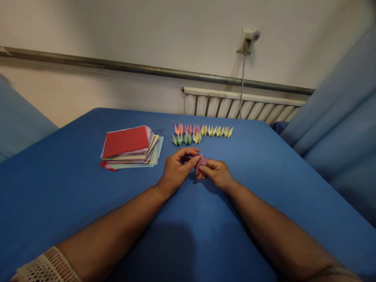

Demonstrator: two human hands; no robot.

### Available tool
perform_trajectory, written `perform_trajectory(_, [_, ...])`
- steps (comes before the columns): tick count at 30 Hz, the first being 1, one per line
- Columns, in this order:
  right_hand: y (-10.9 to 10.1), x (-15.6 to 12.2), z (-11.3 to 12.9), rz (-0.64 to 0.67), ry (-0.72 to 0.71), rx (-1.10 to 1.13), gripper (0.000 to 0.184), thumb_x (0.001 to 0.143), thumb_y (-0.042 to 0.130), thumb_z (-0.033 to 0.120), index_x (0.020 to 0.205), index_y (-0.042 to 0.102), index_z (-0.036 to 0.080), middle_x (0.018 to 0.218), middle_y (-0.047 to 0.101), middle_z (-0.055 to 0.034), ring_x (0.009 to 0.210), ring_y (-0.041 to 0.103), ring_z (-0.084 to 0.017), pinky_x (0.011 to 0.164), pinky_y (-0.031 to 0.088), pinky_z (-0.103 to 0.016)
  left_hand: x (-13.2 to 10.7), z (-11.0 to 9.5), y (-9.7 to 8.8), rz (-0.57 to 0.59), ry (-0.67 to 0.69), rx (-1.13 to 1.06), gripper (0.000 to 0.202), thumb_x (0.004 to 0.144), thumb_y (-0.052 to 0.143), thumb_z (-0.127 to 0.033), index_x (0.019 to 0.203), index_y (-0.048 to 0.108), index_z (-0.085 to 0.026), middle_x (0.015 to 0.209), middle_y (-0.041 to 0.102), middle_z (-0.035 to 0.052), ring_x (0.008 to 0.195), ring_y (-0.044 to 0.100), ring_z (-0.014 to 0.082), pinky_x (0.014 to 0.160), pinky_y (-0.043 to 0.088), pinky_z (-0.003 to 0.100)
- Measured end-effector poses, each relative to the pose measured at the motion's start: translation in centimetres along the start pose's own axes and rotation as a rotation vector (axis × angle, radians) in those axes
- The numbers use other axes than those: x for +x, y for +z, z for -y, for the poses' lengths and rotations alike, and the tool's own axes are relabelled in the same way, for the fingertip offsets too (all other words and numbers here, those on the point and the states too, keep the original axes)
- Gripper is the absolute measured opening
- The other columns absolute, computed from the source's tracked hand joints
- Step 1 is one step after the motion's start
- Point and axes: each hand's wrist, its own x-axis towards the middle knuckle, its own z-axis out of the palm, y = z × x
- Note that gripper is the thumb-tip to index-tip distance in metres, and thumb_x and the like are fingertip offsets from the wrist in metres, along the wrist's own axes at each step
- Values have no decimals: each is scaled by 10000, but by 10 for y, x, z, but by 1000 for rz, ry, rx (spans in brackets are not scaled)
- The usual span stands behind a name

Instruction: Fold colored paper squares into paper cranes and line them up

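A small pink-purple folded paper figure (201,161), with pointed tips upward, is held between my two hands just above the blue tabletop. My left hand (179,166) pinches its left side between thumb and fingers. On the other side, my right hand (216,172) grips its lower right part, thumb in front. The fingers cover much of the figure, so its full shape is hidden. Beyond my hands stand several finished-looking origami cranes in two rows: pink ones (188,129), yellow ones (220,132) and green ones (187,138).
A thick stack of coloured paper sheets (126,141), red on top, lies to the left on the blue-covered table (258,164). Behind are a metal rail (147,69), a radiator (235,103) and a wall socket with a plugged-in cord (246,41). A blue curtain (340,113) hangs at right.
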Motion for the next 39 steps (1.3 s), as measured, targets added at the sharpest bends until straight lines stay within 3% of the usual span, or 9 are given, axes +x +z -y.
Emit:
perform_trajectory(7, [-1, 1, -4, 7, -6, 12, 322, 753, 680, 492, 728, 686, 171, 608, 664, -6, 532, 604, -111, 547, 489, -246, -3, -1, 0, 13, 235, 195, 129, 790, 684, -255, 881, 636, -177, 1039, 657, 74, 972, 627, 181, 825, 511, 320])
perform_trajectory(14, [1, 1, -3, -55, -36, -29, 341, 752, 674, 510, 686, 659, 176, 566, 642, 2, 513, 581, -110, 535, 484, -244, -7, -6, 0, 43, 429, 410, 63, 806, 663, -199, 854, 624, -185, 1090, 633, 68, 1018, 606, 176, 904, 486, 360])
perform_trajectory(20, [2, 1, -1, -80, -39, -29, 341, 749, 671, 509, 686, 667, 174, 567, 643, 3, 510, 579, -105, 529, 479, -239, -7, -3, -1, 58, 381, 387, 60, 813, 659, -207, 860, 634, -181, 1076, 634, 72, 1028, 604, 181, 917, 475, 362])
perform_trajectory(28, [-1, 2, -6, -42, -21, -1, 292, 765, 667, 464, 729, 684, 174, 596, 652, 5, 529, 594, -105, 555, 479, -245, -4, 1, -3, 54, 241, 253, 73, 850, 610, -240, 846, 650, -179, 1087, 634, 77, 999, 609, 171, 824, 506, 310])
perform_trajectory(39, [0, 2, -7, -81, -52, -45, 272, 762, 669, 449, 719, 681, 181, 583, 645, 9, 518, 585, -106, 536, 474, -242, -4, 5, -1, 48, 239, 254, 105, 819, 637, -222, 915, 647, -181, 1067, 651, 79, 969, 638, 182, 797, 530, 309])
